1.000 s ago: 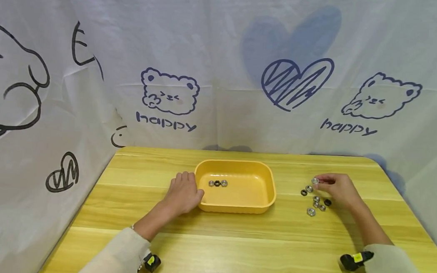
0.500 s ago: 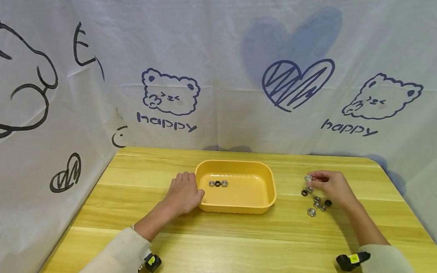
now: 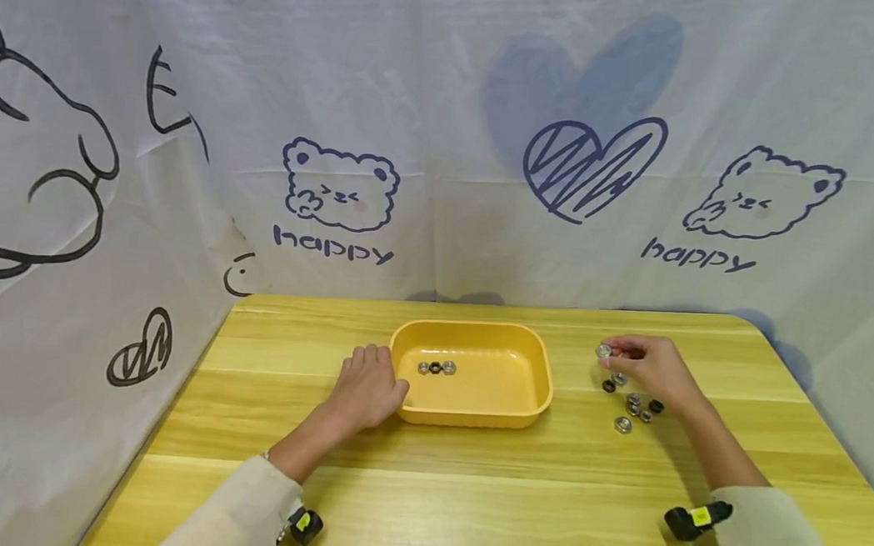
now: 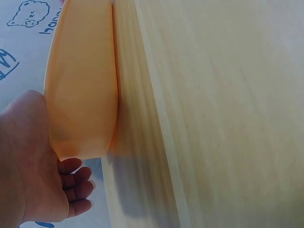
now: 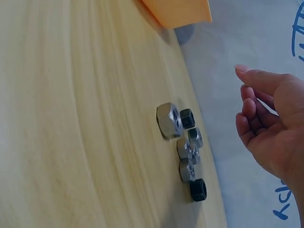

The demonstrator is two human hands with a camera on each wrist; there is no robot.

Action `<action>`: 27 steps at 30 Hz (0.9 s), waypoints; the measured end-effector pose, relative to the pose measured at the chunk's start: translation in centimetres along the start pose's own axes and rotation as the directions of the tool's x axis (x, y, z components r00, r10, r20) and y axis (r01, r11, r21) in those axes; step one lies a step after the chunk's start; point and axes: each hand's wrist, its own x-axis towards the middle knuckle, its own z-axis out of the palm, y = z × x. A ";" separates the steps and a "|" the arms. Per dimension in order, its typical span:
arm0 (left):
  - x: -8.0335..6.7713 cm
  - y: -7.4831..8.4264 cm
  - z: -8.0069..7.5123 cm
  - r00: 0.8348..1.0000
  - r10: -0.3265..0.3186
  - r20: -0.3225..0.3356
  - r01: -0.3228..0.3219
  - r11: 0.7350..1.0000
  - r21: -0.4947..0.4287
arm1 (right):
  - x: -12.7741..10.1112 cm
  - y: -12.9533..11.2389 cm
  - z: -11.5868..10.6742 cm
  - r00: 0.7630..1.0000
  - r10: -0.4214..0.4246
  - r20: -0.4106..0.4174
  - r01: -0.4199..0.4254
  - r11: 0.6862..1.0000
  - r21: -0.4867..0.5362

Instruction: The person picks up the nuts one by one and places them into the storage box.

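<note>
My left hand [image 3: 370, 387] grips the left end of a yellow plastic tray [image 3: 473, 419], thumb over the rim and fingers outside its wall. Inside lie two silver nuts and one black nut [image 3: 435, 367] in a short row. To the right of the tray, my right hand [image 3: 652, 368] pinches a silver hex nut [image 3: 603, 351] between thumb and fingers, above the table. In the right wrist view the fingertips hide that nut. Below this hand, several loose nuts [image 3: 633, 404], silver and black, lie on the table, with a larger silver nut [image 5: 168, 120] nearest the front.
The wooden table [image 3: 468, 509] ends at the back against a white cloth [image 3: 453, 249] with printed bears and hearts. Black wrist cameras [image 3: 688, 522] are strapped at both sleeves. A strip of bare wood lies between the tray and the loose nuts.
My right hand has moved left toward the tray, carrying the pinched silver nut away from the loose ones. The left hand and the tray have stayed in place.
</note>
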 end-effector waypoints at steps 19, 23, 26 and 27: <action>0.0 0.1 -0.2 1.000 -0.004 0.014 0.004 1.000 0.004 | 0.4 -2.6 1.0 1.000 -0.008 -0.002 0.008 0.999 0.053; 0.0 0.1 -0.2 1.000 -0.007 0.019 0.007 1.000 0.005 | 0.6 -3.2 1.3 1.000 -0.011 0.000 0.011 0.998 0.059; 0.1 0.1 -0.3 1.000 -0.008 0.022 0.008 1.000 0.004 | 0.8 -3.6 1.5 1.000 -0.009 0.006 0.009 0.998 0.063; 0.1 0.0 -0.3 1.000 -0.007 0.024 0.007 1.000 0.005 | 0.8 -3.7 1.5 1.000 -0.010 0.008 0.009 0.998 0.063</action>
